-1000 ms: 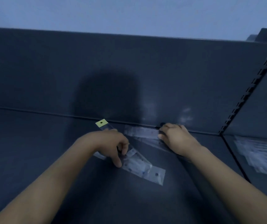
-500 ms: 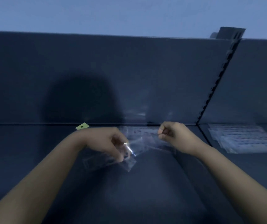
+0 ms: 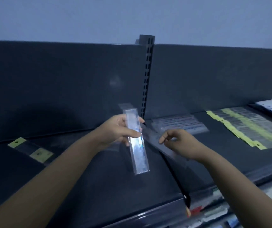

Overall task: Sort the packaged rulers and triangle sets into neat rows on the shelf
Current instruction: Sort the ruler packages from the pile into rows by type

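One flat, glossy, clear-sleeved ruler is gripped in my left hand; my right hand curls nearby, whether holding anything I cannot tell.

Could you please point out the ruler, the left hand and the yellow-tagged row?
Ruler point(image 3: 137, 145): head view, shiny middle.
Left hand point(image 3: 115, 131): head view, its back.
Yellow-tagged row point(image 3: 250, 127): head view, a yellow strip.

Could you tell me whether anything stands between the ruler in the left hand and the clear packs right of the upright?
Only the right hand, hovering in front of the clear packs, partly in the path of the packaged ruler the left hand holds.
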The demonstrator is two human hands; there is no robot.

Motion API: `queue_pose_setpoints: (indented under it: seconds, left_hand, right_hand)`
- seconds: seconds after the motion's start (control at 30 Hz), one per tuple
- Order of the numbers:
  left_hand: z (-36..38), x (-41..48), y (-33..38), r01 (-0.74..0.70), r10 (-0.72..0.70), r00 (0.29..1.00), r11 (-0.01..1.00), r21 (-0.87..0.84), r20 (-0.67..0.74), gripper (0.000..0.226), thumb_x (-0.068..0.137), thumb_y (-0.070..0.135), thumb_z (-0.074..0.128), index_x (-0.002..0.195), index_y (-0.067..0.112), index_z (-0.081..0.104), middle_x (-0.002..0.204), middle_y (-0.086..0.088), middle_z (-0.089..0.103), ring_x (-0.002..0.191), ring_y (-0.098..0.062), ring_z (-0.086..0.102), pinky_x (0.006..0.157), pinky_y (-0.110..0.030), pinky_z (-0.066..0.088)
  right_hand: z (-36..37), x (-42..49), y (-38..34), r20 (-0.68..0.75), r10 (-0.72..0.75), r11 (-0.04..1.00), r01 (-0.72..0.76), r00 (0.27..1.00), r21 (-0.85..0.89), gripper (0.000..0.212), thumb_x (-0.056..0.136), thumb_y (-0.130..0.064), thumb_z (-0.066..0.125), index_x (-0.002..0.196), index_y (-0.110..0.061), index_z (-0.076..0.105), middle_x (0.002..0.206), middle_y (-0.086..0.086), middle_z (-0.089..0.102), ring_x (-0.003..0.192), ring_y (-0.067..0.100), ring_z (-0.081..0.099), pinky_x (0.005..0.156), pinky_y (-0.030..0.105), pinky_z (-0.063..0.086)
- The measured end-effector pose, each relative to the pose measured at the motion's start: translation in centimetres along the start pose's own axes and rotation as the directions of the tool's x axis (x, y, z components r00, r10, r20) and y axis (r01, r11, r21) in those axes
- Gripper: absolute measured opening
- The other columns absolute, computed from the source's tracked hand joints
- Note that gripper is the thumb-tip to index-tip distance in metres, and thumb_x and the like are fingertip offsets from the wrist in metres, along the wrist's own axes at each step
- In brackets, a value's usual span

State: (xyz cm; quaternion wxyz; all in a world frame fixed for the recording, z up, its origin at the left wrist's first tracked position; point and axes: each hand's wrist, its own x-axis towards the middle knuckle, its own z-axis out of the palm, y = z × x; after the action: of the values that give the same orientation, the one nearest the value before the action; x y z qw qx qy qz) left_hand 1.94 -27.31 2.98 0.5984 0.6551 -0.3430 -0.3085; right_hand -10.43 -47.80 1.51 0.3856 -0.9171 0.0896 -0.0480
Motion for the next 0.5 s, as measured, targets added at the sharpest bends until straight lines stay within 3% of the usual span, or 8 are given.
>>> queue_pose_setpoints:
  seconds: [0.07,0.2,0.27,0.37,0.43,0.5]
  left_hand:
    - [3.1,1.6,-0.3,-0.016,0.007,0.996,0.995,-0.098,-0.093,0.035,0.080,-0.004,0.070,0.110,0.013,0.063,0.086,-0.001,0.068,0.075,-0.014,0.065,0.051,-0.023,0.049]
    - [9.6,4.8,-1.2,-0.039,-0.039,0.953,0.968,-0.249,-0.302,0.033,0.078,-0.001,0.073,0.104,0.016,0.063,0.084,-0.002,0.069,0.068,-0.015,0.066,0.051,-0.024,0.052]
    - [12.5,6.2,-1.7,-0.054,-0.053,0.923,0.963,-0.263,-0.382,0.033,0.077,0.000,0.074,0.102,0.017,0.063,0.082,-0.002,0.069,0.066,-0.015,0.067,0.051,-0.024,0.052]
    - [15.1,7.6,-1.9,-0.082,-0.068,0.876,0.954,-0.288,-0.477,0.033,0.075,-0.001,0.075,0.101,0.016,0.063,0.082,-0.002,0.072,0.068,-0.016,0.070,0.053,-0.024,0.054]
    - [15.2,8.1,-1.6,-0.098,-0.068,0.845,0.955,-0.279,-0.531,0.028,0.077,-0.002,0.073,0.099,0.013,0.065,0.080,-0.005,0.071,0.067,-0.018,0.069,0.054,-0.026,0.055]
    - [14.4,8.3,-1.2,-0.063,-0.036,0.838,0.985,-0.163,-0.545,0.020,0.077,-0.002,0.074,0.093,0.007,0.068,0.075,-0.007,0.069,0.064,-0.020,0.067,0.057,-0.028,0.057]
  right_hand:
    - [-1.7,-0.6,1.6,0.013,0.012,0.997,-0.013,1.000,0.081,0.021,0.089,0.002,0.050,0.086,-0.003,0.070,0.059,-0.017,0.059,0.049,-0.004,0.050,0.047,0.006,0.033]
    - [-5.4,-1.9,5.1,0.143,0.035,0.916,-0.089,0.989,0.392,0.025,0.091,-0.015,0.056,0.079,0.003,0.068,0.070,0.010,0.060,0.065,0.023,0.056,0.054,0.019,0.044]
    - [-6.8,-2.5,7.0,0.238,-0.002,0.915,-0.095,0.971,0.392,0.025,0.090,-0.022,0.062,0.076,-0.003,0.067,0.068,0.007,0.061,0.063,0.020,0.058,0.061,0.025,0.048]
    - [-9.3,-2.2,9.9,0.256,-0.015,0.937,-0.076,0.967,0.342,0.016,0.086,-0.012,0.067,0.072,-0.005,0.064,0.069,0.008,0.059,0.066,0.020,0.057,0.072,0.036,0.051]
    - [-11.3,-1.5,11.5,0.288,-0.009,0.949,-0.083,0.957,0.303,0.022,0.085,-0.010,0.068,0.064,-0.010,0.062,0.061,0.000,0.057,0.062,0.018,0.059,0.069,0.030,0.054]
    - [-13.1,-0.6,12.6,0.326,0.012,0.964,-0.098,0.945,0.248,0.024,0.083,-0.013,0.071,0.062,-0.009,0.062,0.057,-0.003,0.053,0.058,0.016,0.062,0.059,0.020,0.051]
